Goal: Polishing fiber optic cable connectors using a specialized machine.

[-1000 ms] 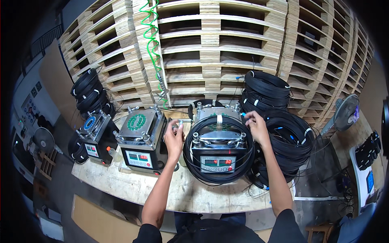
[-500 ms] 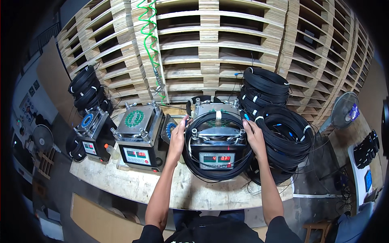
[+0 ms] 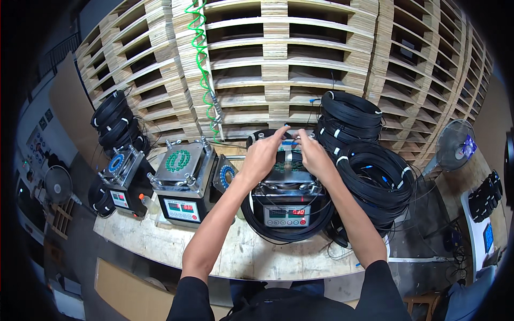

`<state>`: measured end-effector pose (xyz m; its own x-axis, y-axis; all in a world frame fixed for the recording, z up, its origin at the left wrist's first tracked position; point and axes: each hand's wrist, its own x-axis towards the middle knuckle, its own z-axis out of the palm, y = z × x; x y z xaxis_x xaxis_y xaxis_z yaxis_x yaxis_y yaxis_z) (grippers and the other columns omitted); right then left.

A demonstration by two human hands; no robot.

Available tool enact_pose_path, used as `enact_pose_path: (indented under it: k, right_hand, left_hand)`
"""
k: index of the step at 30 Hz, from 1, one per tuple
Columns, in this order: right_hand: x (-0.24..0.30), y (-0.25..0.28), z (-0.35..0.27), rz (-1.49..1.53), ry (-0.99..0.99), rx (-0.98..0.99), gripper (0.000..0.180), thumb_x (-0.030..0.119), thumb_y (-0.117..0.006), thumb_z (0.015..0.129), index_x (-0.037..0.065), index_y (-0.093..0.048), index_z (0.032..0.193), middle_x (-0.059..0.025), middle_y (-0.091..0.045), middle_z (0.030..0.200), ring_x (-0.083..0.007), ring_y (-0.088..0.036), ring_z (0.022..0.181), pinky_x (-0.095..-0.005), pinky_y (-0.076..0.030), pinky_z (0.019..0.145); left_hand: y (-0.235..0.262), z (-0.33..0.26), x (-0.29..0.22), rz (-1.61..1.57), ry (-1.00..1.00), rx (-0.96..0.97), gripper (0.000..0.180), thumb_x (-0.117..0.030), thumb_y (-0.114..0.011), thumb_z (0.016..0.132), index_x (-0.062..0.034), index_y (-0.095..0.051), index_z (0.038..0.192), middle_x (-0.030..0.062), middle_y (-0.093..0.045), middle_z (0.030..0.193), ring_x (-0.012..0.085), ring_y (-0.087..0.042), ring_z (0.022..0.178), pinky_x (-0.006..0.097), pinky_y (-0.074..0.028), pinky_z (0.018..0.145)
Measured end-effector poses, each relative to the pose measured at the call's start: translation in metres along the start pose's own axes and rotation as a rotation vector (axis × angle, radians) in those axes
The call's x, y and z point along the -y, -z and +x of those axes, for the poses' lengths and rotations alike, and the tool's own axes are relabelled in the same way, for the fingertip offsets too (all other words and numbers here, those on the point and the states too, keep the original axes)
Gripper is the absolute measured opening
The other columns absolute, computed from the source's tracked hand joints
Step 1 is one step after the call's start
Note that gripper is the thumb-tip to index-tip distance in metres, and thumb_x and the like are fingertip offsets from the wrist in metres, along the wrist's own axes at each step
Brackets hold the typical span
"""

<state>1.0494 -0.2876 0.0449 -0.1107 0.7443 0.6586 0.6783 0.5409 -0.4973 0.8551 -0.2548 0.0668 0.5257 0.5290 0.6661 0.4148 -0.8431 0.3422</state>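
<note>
My left hand [image 3: 262, 159] and my right hand [image 3: 316, 158] are raised over the top plate of the nearest polishing machine [image 3: 316, 188], their fingertips close together. Between them shows a small blue cable connector [image 3: 289, 143]. The fingers of both hands are pinched; my right fingertips meet the connector's end, while what my left fingers hold is hidden. Around the machine's front hangs a coil of black cable [image 3: 286, 235], resting on the bench, with neither hand on it. Green-ringed holders on the machine's top are partly covered by my hands.
Left stand two similar machines, one with green holders [image 3: 178, 160] and one with a blue ring [image 3: 116, 162]. A small bottle [image 3: 147, 201] sits between them. Black cable coils [image 3: 369, 171] are piled at right. Behind rise stacked wooden pallets [image 3: 278, 69] and a green coiled hose [image 3: 202, 59].
Both hands have let go of the black cable coil's sides and moved up and inward over the machine top. The coil now sits lower around the machine's front.
</note>
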Motion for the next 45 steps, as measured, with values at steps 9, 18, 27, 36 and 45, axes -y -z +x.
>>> enact_pose_path:
  k: [9,18,27,36,45]
  right_hand:
    - [0.005,0.007,-0.005,-0.029,0.057,-0.006,0.024,-0.013,-0.065,0.082,-0.004,-0.069,0.104,-0.0209,-0.061,0.125,-0.0364,-0.066,0.095,-0.0399,-0.052,0.085]
    - [0.002,0.011,0.002,-0.044,0.146,0.12,0.025,-0.006,-0.066,0.086,-0.005,-0.069,0.111,-0.0214,-0.073,0.106,-0.0361,-0.07,0.098,-0.0372,-0.056,0.084]
    - [0.008,0.005,-0.004,0.079,-0.002,-0.033,0.021,-0.003,-0.061,0.09,-0.005,-0.071,0.109,-0.0201,-0.069,0.107,-0.0356,-0.068,0.096,-0.0378,-0.054,0.086]
    - [0.003,0.002,-0.009,0.284,-0.136,-0.159,0.019,-0.008,-0.064,0.086,-0.003,-0.075,0.1,-0.01,-0.069,0.099,-0.0168,-0.067,0.09,-0.0269,-0.052,0.08]
    - [0.006,0.007,-0.009,0.293,-0.115,-0.129,0.02,-0.008,-0.063,0.086,-0.001,-0.075,0.101,-0.0135,-0.071,0.1,-0.0221,-0.071,0.088,-0.0296,-0.055,0.078]
  left_hand:
    - [-0.007,0.01,0.004,-0.161,0.126,0.056,0.012,-0.006,-0.064,0.095,0.0033,-0.065,0.102,0.0233,-0.071,0.091,0.0404,-0.07,0.089,0.041,-0.055,0.071]
    - [-0.006,0.003,0.007,-0.154,0.087,0.131,0.016,-0.005,-0.061,0.094,0.0041,-0.068,0.105,0.0261,-0.07,0.09,0.0419,-0.069,0.087,0.046,-0.055,0.074]
    - [0.003,0.006,0.004,-0.234,0.087,0.141,0.025,-0.009,-0.064,0.094,0.0013,-0.068,0.117,0.0274,-0.069,0.087,0.0414,-0.069,0.085,0.046,-0.055,0.075]
    - [0.009,0.031,0.05,-0.338,0.112,0.511,0.033,-0.029,-0.06,0.103,0.0004,-0.072,0.112,0.0157,-0.075,0.087,0.0159,-0.062,0.072,0.036,-0.05,0.072]
    - [0.011,0.064,0.051,-0.357,-0.013,0.758,0.023,-0.018,-0.07,0.094,0.0001,-0.07,0.108,0.0115,-0.074,0.095,0.0187,-0.065,0.085,0.036,-0.051,0.081]
